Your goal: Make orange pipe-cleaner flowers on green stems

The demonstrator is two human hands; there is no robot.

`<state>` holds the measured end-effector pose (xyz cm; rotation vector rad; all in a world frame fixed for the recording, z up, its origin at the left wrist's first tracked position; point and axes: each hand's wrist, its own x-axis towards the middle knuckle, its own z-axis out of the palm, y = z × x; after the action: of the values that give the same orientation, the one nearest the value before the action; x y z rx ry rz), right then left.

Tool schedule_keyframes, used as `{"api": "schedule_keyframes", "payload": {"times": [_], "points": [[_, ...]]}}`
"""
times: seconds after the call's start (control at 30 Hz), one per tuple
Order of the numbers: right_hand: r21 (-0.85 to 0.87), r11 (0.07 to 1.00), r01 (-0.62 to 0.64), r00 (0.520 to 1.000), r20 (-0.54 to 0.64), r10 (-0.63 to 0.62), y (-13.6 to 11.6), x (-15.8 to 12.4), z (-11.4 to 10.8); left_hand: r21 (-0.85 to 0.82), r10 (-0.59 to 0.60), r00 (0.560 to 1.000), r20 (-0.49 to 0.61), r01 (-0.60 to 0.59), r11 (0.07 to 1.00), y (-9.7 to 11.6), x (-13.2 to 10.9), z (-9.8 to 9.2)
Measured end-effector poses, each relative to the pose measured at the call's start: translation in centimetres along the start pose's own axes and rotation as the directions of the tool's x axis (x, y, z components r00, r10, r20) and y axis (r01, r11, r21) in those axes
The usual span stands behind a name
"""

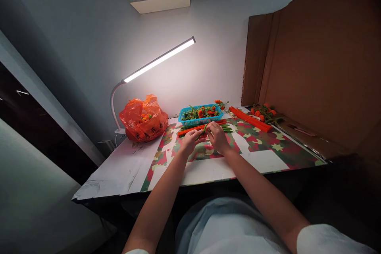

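Observation:
Both my hands meet over the middle of the table, in front of a blue basket (181, 118) of green-stemmed orange flowers (205, 112). My left hand (189, 141) is closed on the lower part of a short green pipe cleaner (205, 128). The fingertips of my right hand (218, 137) pinch the same piece near its upper end; the fingers hide part of it. Just behind my hands lie an orange bundle (185, 131) and a green bundle (228, 129) of what look like pipe cleaners, side by side.
An orange plastic bag (143, 129) with orange flowers inside stands at the left, by a lit clamp lamp (159, 60). At the right lie a larger orange bundle (250, 120) and loose orange flowers (264, 113). A tall cardboard sheet (321, 67) walls the right side.

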<state>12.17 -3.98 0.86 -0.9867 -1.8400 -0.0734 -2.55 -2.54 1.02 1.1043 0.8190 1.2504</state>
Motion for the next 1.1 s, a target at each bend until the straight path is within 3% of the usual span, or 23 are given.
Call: {"api": "schedule_keyframes", "payload": {"times": [0.1, 0.23, 0.4, 0.5, 0.57, 0.63, 0.8, 0.97, 1.1], "points": [[0.03, 1.0, -0.006, 1.0, 0.021, 0.005, -0.1, 0.1, -0.3, 0.015, 0.031, 0.997, 0.075, -0.032, 0.999, 0.3, -0.3, -0.1], [0.055, 0.998, 0.01, 0.998, 0.06, -0.014, 0.1, 0.1, -0.5, 0.12, 0.153, 0.974, 0.169, -0.174, 0.977, 0.6, -0.7, -0.1], [0.03, 0.999, 0.017, 0.996, 0.084, -0.019, 0.6, 0.1, -0.6, 0.294, 0.257, 0.957, 0.131, -0.286, 0.912, 0.9, -0.6, -0.4], [0.012, 1.0, 0.028, 0.99, 0.139, -0.03, 0.9, 0.0, -0.5, 0.39, 0.351, 0.922, 0.16, -0.386, 0.836, 0.8, -0.5, -0.5], [0.02, 0.999, 0.026, 0.985, 0.172, -0.029, 0.9, 0.0, -0.4, 0.411, 0.353, 0.917, 0.187, -0.399, 0.82, 0.6, -0.4, -0.4], [0.058, 0.998, 0.002, 0.985, 0.171, -0.012, 1.0, 0.0, -0.4, 0.381, 0.304, 0.935, 0.183, -0.352, 0.855, 0.4, -0.3, -0.4], [0.157, 0.985, -0.066, 0.995, 0.081, 0.054, 1.3, 0.2, -0.1, 0.196, 0.086, 0.989, 0.123, -0.11, 0.974, 0.6, -0.4, -0.5], [0.174, 0.983, -0.054, 0.995, 0.097, 0.038, 1.6, 0.2, 0.1, 0.211, -0.099, 0.991, 0.087, 0.079, 0.974, 0.8, -0.5, -0.7], [0.186, 0.982, -0.046, 0.995, 0.098, 0.028, 1.5, 0.2, 0.0, 0.192, -0.131, 0.984, 0.125, 0.105, 0.976, 0.7, -0.4, -0.8]]}}
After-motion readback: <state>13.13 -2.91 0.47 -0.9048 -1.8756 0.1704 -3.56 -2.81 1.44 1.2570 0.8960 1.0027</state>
